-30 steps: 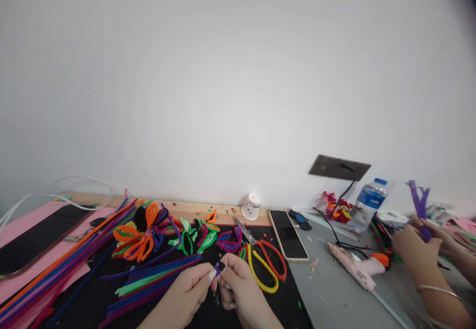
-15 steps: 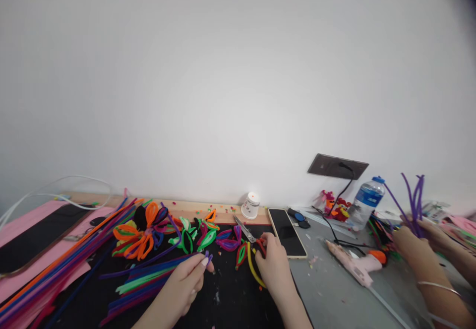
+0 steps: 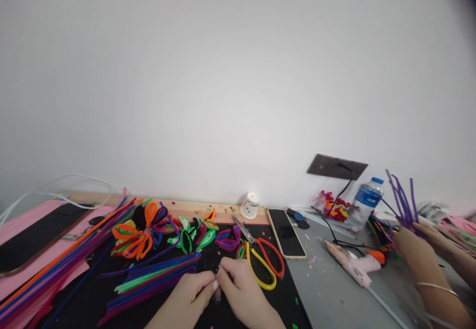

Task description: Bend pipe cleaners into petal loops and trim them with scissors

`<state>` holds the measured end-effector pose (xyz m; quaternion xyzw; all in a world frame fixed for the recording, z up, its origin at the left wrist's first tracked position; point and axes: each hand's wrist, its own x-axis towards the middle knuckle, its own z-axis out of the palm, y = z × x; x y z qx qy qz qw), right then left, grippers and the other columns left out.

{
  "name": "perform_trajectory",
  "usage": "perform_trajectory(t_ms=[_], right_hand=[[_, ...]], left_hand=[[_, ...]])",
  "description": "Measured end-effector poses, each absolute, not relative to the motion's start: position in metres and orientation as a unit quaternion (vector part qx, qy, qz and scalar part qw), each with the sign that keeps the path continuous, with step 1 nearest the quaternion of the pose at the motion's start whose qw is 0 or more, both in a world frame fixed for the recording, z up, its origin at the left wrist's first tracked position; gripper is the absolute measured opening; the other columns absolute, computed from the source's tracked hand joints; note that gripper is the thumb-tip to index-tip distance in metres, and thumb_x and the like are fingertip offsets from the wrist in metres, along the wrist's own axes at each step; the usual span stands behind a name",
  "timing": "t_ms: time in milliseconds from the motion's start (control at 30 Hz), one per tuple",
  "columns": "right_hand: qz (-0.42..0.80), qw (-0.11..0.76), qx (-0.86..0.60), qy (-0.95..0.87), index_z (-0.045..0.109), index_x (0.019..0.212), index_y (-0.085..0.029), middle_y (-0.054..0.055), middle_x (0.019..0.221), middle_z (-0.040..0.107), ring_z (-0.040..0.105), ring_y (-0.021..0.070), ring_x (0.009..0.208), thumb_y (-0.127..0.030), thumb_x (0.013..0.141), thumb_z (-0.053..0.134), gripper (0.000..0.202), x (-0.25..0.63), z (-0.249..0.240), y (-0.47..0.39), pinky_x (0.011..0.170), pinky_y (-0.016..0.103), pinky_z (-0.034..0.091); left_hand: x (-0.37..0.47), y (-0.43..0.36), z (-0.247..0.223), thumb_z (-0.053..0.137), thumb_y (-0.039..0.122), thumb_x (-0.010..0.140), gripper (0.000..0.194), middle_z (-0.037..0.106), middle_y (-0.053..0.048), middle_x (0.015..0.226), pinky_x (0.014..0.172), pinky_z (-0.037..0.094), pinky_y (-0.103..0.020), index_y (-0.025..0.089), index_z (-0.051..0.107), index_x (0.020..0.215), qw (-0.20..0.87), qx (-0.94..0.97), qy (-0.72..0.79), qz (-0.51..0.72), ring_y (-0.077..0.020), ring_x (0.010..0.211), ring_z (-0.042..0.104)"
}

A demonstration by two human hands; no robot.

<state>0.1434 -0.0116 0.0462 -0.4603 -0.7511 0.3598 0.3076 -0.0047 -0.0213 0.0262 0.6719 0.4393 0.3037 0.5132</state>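
Note:
My left hand (image 3: 191, 292) and my right hand (image 3: 241, 289) meet at the fingertips over the black mat (image 3: 226, 314). Both are closed in a pinch on a short, folded pipe cleaner (image 3: 215, 269), which looks dark and is mostly hidden by the fingers. Just beyond my right hand lie scissors (image 3: 265, 259) with one red and one yellow handle, spread apart. A bundle of cut pipe cleaners (image 3: 156, 277) in blue, green and purple rests left of my left hand. Looped pipe cleaner petals (image 3: 186, 234) lie behind my hands, beside an orange flower (image 3: 147, 232).
A phone (image 3: 286, 234) lies right of the scissors, near an upside-down paper cup (image 3: 250, 206). Further right are a glue gun (image 3: 353, 264), a water bottle (image 3: 366, 202) and a co-worker's hands (image 3: 416, 242) holding purple pipe cleaners. Long pipe cleaners (image 3: 70, 254) and a tablet (image 3: 40, 234) lie left.
My right hand has let go of the scissors and moved left to join my left hand. The scissors now lie on the mat. The co-worker's purple pipe cleaners have shifted left.

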Motion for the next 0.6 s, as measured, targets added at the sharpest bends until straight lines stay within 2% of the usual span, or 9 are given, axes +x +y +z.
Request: perform_trajectory(t_ms=[167,333,400,467,533,600], right_hand=[[0.412,0.338,-0.475,-0.7,0.045,0.057,-0.016,-0.004,0.053,0.041,0.039,0.0076,0.05,-0.03,0.088,0.037,0.034,0.14,0.038,-0.01,0.047,0.018,0.027],[0.463,0.341,-0.469,-0.67,0.045,0.06,-0.017,-0.005,0.051,0.038,0.033,0.0078,0.046,-0.039,0.088,0.033,0.038,0.139,0.039,-0.01,0.044,0.019,0.025],[0.409,0.346,-0.492,-0.686,0.045,0.061,-0.017,-0.004,0.054,0.042,0.038,0.0093,0.049,-0.037,0.088,0.032,0.036,0.146,0.044,-0.007,0.047,0.02,0.027],[0.293,0.359,-0.554,-0.692,0.046,0.063,-0.018,-0.002,0.058,0.047,0.044,0.0117,0.054,-0.03,0.086,0.036,0.028,0.162,0.048,0.0,0.051,0.022,0.03],[0.193,0.354,-0.631,-0.662,0.049,0.07,-0.018,0.0,0.062,0.052,0.048,0.0142,0.058,-0.024,0.082,0.041,0.016,0.183,0.048,0.009,0.055,0.023,0.033],[0.134,0.318,-0.684,-0.643,0.051,0.073,-0.018,0.003,0.07,0.056,0.053,0.0171,0.066,-0.017,0.075,0.045,0.007,0.203,0.044,0.017,0.06,0.025,0.036]], left_hand=[[-0.006,-0.021,0.031,0.034,0.034,0.084,0.029,0.03,0.007,0.052,0.048,0.02,-0.022,0.019,0.043,0.062,0.498,0.684,0.44,0.301,-0.0102,0.051,0.026],[-0.007,-0.019,0.031,0.036,0.041,0.083,0.033,0.028,0.008,0.049,0.045,0.018,-0.02,0.018,0.046,0.062,0.512,0.664,0.44,0.322,-0.0094,0.048,0.025],[-0.007,-0.017,0.03,0.038,0.047,0.08,0.035,0.026,0.01,0.046,0.042,0.017,-0.019,0.018,0.048,0.064,0.545,0.629,0.448,0.327,-0.0082,0.043,0.024],[-0.007,-0.015,0.03,0.037,0.055,0.077,0.039,0.026,0.011,0.042,0.036,0.014,-0.018,0.018,0.048,0.068,0.596,0.572,0.462,0.324,-0.0064,0.036,0.02],[-0.007,-0.012,0.03,0.037,0.061,0.073,0.044,0.032,0.012,0.039,0.031,0.015,-0.017,0.019,0.048,0.072,0.637,0.526,0.463,0.321,-0.0048,0.029,0.017],[-0.008,-0.009,0.03,0.039,0.064,0.069,0.048,0.042,0.01,0.039,0.029,0.021,-0.017,0.018,0.048,0.074,0.65,0.51,0.454,0.333,-0.0042,0.026,0.022]])
